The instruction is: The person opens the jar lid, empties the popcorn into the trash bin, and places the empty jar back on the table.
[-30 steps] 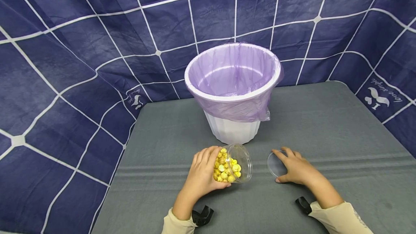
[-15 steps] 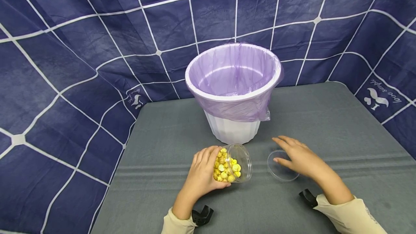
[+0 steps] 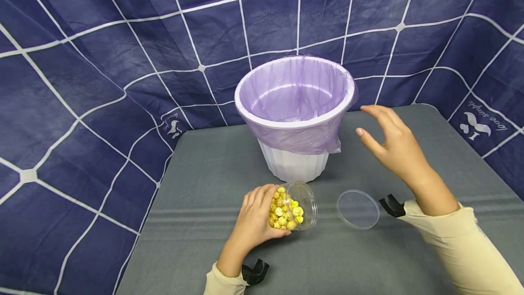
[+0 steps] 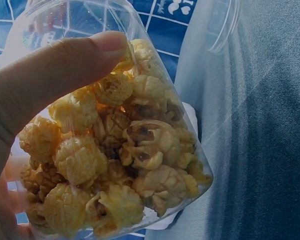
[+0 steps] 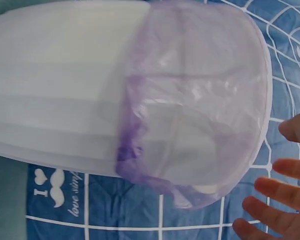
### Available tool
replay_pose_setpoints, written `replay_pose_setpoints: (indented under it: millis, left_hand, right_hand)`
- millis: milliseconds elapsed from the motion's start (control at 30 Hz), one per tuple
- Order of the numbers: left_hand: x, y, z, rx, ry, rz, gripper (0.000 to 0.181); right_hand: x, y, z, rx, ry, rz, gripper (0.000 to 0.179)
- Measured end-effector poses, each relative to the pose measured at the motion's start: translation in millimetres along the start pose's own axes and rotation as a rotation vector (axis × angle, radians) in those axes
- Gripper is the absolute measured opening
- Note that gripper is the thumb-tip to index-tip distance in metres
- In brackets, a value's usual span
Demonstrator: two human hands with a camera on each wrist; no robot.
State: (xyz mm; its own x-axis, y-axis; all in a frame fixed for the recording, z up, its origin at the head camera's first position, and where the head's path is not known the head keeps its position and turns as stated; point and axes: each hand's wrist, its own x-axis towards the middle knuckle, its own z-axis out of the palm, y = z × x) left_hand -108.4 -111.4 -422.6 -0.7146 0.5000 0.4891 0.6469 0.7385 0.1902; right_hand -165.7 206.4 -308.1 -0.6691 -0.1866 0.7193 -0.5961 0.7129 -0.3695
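Round clear plastic jar (image 3: 308,206) of yellow popcorn (image 3: 282,213) held tipped in the left hand (image 3: 254,215)

Along the back and both sides, a dark blue cloth backdrop (image 3: 123,58) is hung, crossed by white grid lines and marked with white motifs. Below it, a flat table covered in grey fabric (image 3: 213,163) is seen. Near its far side a tall white ribbed bin (image 3: 294,165) is stood upright; it is lined with a thin translucent purple plastic bag (image 3: 294,139), which is folded over the rim and hung down outside.

Both forearms are covered by cream sleeves (image 3: 458,240), and a small black plastic piece (image 3: 392,205) is worn at each wrist. The right hand (image 3: 399,147) is raised just beside the right side of the bin, with its thumb and fingers spread apart. By the left hand the jar is gripped, the thumb being laid across the near wall and the fingers curled round the other side.

The jar is positioned in front of the bin, its mouth turned to the right; whether the table is touched by it cannot be told. To its right, apart from it, a thin round transparent lid (image 3: 358,209) is laid flat on the table. Inside the jar, rounded popcorn pieces are gathered mostly toward the base, with some spread toward the mouth.
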Motion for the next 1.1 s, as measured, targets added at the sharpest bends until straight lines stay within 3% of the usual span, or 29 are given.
replay_pose_setpoints:
  millis: [300,500,833,1100]
  left_hand:
    - [-2.2,0.4,0.8,-0.003,0.001,-0.006,0.103]
    - [-3.4,0.2,0.7,-0.004,0.005,-0.013,0.103]
    - [-4.0,-4.5,-6.9,0.009,0.044,-0.049,0.102]
    - [-2.6,-18.4,-28.8,0.0,0.119,-0.118,0.1]
  right_hand:
    - [52.0,14.9,8.4,0.226,-0.039,0.231,0.052]
    - [66.4,22.5,12.4,0.314,-0.139,0.361,0.058]
    - [69.0,28.0,16.3,0.386,-0.204,0.394,0.052]
    - [69.7,26.8,18.8,0.427,-0.191,0.407,0.052]
